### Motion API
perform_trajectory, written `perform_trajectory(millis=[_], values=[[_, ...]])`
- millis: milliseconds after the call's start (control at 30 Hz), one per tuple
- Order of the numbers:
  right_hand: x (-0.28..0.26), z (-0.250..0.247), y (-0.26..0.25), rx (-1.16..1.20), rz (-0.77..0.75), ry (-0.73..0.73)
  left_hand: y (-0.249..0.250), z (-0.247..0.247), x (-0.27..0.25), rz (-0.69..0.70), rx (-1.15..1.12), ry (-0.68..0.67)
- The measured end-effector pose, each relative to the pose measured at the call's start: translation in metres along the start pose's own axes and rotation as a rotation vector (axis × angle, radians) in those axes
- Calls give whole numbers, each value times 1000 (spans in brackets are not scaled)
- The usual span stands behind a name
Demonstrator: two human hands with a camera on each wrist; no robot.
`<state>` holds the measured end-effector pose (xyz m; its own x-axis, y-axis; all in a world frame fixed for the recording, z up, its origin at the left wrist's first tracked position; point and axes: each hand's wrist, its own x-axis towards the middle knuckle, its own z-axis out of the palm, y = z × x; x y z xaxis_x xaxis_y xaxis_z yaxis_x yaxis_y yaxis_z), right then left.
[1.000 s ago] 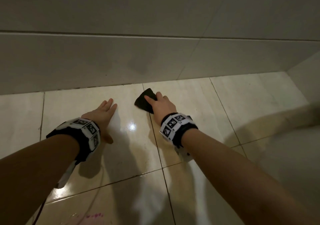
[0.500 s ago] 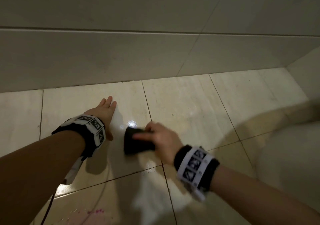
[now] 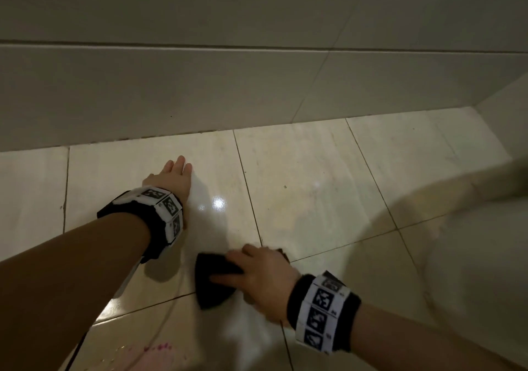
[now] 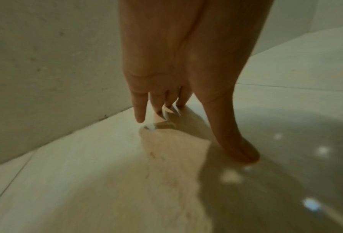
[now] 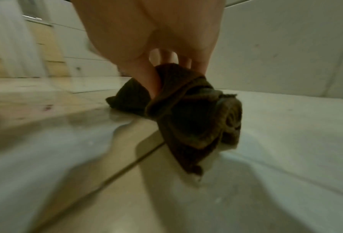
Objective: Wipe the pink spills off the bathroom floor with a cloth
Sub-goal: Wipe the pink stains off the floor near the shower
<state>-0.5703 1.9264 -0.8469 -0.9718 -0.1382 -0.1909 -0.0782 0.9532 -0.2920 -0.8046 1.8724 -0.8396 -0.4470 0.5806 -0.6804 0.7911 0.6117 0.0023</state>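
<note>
A dark folded cloth point(image 3: 213, 283) lies on the glossy cream floor tiles point(image 3: 300, 176). My right hand point(image 3: 257, 276) grips the cloth and holds it down on the floor. The right wrist view shows the thumb and fingers pinching the bunched cloth point(image 5: 188, 116). My left hand point(image 3: 173, 177) is flat on the floor to the upper left, with its fingers straight and nothing in it. In the left wrist view the fingertips point(image 4: 140, 116) of the left hand touch the tile. A pink spill point(image 3: 151, 355) shows at the bottom edge, below the cloth.
A tiled wall point(image 3: 257, 85) runs along the far side of the floor and meets a side wall point(image 3: 508, 119) at the right. A pale blurred shape point(image 3: 471, 270) fills the right foreground. Wet sheen covers the tiles near my hands.
My right hand has dragged the cloth from near the wall back toward me and slightly left, across the grout line. My left hand has stayed planted on the floor.
</note>
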Motion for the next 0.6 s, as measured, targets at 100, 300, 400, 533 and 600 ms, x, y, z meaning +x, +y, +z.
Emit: perform_trajectory(millis=[100, 300, 400, 533, 600], values=[[-5, -18, 6, 279, 157, 43, 18, 1, 2, 80, -4, 19], [-14, -69, 131, 200, 839, 363, 38, 12, -1, 92, -11, -12], [-35, -84, 191, 73, 1159, 288, 38, 11, -1, 79, -3, -13], [-62, -75, 228, 117, 1452, 157, 43, 10, 0, 52, 18, -9], [-60, -69, 229, 137, 1496, 84, 44, 8, 1, 42, 24, -8]])
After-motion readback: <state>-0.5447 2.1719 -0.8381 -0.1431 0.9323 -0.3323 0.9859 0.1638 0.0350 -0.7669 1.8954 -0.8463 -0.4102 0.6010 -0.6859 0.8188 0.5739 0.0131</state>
